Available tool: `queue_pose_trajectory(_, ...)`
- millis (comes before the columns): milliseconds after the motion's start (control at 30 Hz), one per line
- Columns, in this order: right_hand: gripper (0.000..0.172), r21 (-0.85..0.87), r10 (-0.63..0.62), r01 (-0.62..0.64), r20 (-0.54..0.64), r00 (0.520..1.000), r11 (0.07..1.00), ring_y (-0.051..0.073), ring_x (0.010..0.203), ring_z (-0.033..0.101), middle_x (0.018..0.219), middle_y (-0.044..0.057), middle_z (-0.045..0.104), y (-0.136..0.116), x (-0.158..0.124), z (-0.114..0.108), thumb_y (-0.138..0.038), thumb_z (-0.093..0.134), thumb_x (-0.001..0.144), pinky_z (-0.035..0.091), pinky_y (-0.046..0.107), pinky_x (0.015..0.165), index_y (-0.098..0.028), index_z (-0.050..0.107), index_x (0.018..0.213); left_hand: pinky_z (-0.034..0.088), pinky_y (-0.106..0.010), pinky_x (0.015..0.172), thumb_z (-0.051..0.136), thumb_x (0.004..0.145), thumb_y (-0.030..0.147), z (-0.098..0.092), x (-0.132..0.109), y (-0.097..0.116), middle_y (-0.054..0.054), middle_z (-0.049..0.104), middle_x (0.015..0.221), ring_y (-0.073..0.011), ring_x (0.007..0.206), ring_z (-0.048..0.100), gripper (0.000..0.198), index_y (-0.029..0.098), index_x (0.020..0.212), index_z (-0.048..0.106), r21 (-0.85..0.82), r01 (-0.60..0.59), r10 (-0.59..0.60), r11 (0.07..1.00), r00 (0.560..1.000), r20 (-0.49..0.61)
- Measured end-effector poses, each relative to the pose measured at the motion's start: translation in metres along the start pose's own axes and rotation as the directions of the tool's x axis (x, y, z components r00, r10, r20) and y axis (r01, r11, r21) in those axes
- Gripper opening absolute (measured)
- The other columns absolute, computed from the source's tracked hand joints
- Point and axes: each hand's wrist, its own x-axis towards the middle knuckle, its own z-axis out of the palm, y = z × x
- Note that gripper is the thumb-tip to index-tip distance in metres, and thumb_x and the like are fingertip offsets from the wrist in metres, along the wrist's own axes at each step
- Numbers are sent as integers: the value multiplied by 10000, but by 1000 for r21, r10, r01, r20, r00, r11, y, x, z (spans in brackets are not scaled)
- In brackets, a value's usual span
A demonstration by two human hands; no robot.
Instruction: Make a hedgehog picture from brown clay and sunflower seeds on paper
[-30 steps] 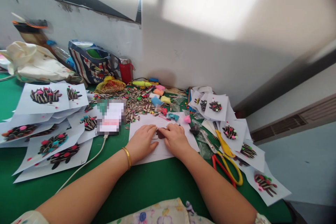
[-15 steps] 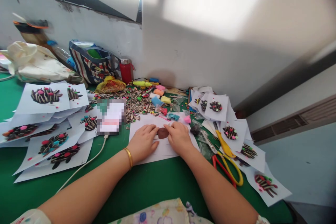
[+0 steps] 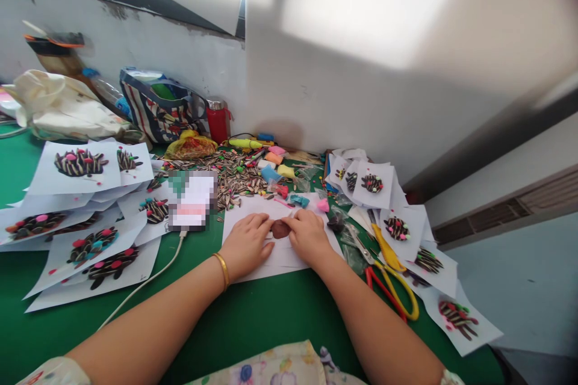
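Presently, left hand (image 3: 247, 245) and right hand (image 3: 309, 238): apart, at either edge of the brown disc (image 3: 280, 229) (pinching or not, I cannot tell).
Brown disc: on white paper (image 3: 280, 264); uneven pressure could thin its rim.
White paper: a dragging wrist could shift it.

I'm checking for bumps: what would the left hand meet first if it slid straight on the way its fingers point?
Probably the brown piece on the white paper; the left hand lies close beside it, possibly touching, with the right hand just beyond; depth is unclear.

Red bottle (image 3: 217, 125) beside striped bag (image 3: 147, 105)
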Motion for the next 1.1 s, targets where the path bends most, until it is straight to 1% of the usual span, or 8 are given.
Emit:
queue_pose_trajectory(133, 485, 4, -17, 17, -6, 1000, 1000, 232, 1046, 479, 1097, 60, 585, -3, 0, 1, -152, 509, 869, 304, 378, 884, -346, 602, 1304, 353, -470, 1120, 583, 852, 301, 0, 0, 1, -129, 554, 1367, -288, 1274, 485, 489, 187, 1325, 543, 2, -2, 2, 1000, 1000, 0)
queue_pose_trajectory(233, 478, -11, -30, 30, 18, 999, 999, 234, 1042, 471, 1096, 54, 574, -4, 1, 0, -168, 525, 870, 303, 376, 872, -378, 608, 1291, 360, -476, 1115, 587, 850, 296, -1, 0, 0, -129, 554, 1364, -289, 1270, 487, 483, 197, 1320, 550, -10, -10, 10, 1000, 1000, -7)
queue_pose_trajectory(400, 438, -14, -18, 18, -1, 1000, 1000, 226, 1004, 467, 1035, 57, 570, -1, -1, -6, -167, 530, 884, 294, 369, 859, -366, 644, 1258, 356, -469, 1119, 588, 852, 311, 0, 0, -1, -124, 554, 1365, -286, 1270, 488, 488, 200, 1326, 548, -10, -12, 12, 1000, 1000, -6)
queue_pose_trajectory(567, 342, -67, -69, 69, -8, 998, 995, 223, 977, 457, 978, 55, 574, -2, -5, -9, -196, 555, 900, 271, 376, 851, -355, 700, 1166, 362, -472, 1115, 589, 855, 312, -1, 0, 0, -124, 552, 1369, -291, 1266, 491, 480, 194, 1318, 552, 1, -3, 3, 1000, 1000, 5)
queue_pose_trajectory(700, 366, -90, -89, 86, -23, 996, 992, 220, 983, 454, 993, 51, 577, -6, -6, -9, -181, 564, 894, 258, 377, 846, -359, 673, 1194, 366, -469, 1113, 594, 855, 312, -2, 0, 1, -121, 553, 1369, -290, 1266, 493, 477, 199, 1316, 553, 2, 0, 0, 1000, 1000, 3)
queue_pose_trajectory(867, 356, -93, -109, 108, 4, 994, 990, 229, 1007, 453, 1020, 54, 587, -9, -8, -8, -188, 566, 896, 253, 379, 852, -362, 667, 1189, 361, -469, 1118, 582, 866, 316, -3, 0, 1, -125, 550, 1376, -290, 1271, 488, 478, 186, 1325, 550, 19, -10, 9, 1000, 1000, 20)
queue_pose_trajectory(967, 397, -89, -101, 101, 5, 995, 991, 229, 1015, 455, 1030, 59, 590, -8, -9, -9, -169, 561, 890, 253, 380, 859, -360, 649, 1227, 360, -463, 1119, 577, 868, 313, -4, 0, 1, -122, 548, 1380, -287, 1270, 488, 481, 184, 1330, 548, 26, -8, 7, 1000, 1000, 25)
queue_pose_trajectory(1100, 397, -93, -77, 77, -1, 997, 993, 226, 1005, 464, 1028, 60, 591, -3, -8, -8, -169, 543, 897, 258, 381, 861, -356, 652, 1230, 354, -456, 1124, 570, 873, 324, -4, 0, 1, -119, 542, 1393, -286, 1275, 483, 496, 175, 1345, 539, 44, -9, 8, 999, 999, 36)
